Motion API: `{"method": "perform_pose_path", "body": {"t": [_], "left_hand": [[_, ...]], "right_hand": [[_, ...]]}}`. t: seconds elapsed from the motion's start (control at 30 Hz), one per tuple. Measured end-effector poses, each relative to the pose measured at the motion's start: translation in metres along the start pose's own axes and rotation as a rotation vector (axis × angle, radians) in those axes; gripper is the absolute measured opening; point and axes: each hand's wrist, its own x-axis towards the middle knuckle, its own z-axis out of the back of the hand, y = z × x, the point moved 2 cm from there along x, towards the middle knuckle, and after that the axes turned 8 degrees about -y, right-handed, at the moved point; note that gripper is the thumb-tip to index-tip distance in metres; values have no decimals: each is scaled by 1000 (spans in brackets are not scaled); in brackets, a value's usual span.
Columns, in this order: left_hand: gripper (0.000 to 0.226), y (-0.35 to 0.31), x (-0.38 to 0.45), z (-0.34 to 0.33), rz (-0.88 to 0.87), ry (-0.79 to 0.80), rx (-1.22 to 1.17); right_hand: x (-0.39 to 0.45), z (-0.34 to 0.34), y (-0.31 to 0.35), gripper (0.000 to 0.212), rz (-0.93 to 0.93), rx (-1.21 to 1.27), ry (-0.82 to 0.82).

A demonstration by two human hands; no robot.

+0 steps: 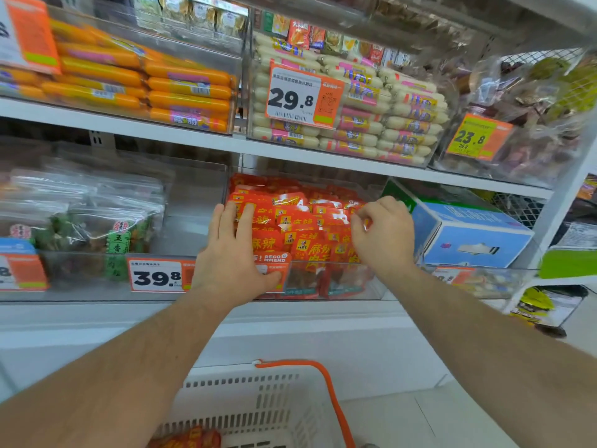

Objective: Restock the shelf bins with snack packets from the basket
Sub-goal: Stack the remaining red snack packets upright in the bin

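Observation:
A clear shelf bin on the lower shelf holds several red snack packets standing in rows. My left hand lies flat with straight fingers against the packets at the bin's left side, thumb on the front wall. My right hand is at the bin's right side, fingers curled and pinching the top of a red packet. Below, a white basket with an orange handle holds a few more red packets at the frame's bottom edge.
Left of the bin stands a clear bin of green-labelled bags with a 39.8 price tag. A blue box lies to the right. The upper shelf carries orange sausages and white sausages. A white ledge runs below.

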Motion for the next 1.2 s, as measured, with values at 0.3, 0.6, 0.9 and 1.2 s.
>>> {"method": "perform_pose_path", "body": {"t": [0.3, 0.6, 0.9, 1.2], "left_hand": [[46, 39, -85, -1, -265, -201, -300], [20, 131, -184, -44, 208, 613, -147], [27, 180, -215, -55, 356, 761, -63], [27, 185, -217, -58, 403, 778, -86]], "right_hand": [[-121, -26, 111, 18, 227, 399, 143], [-318, -79, 151, 25, -162, 284, 1174], [-425, -71, 198, 35, -651, 393, 1890], [-422, -68, 212, 41, -959, 436, 1725]]}}
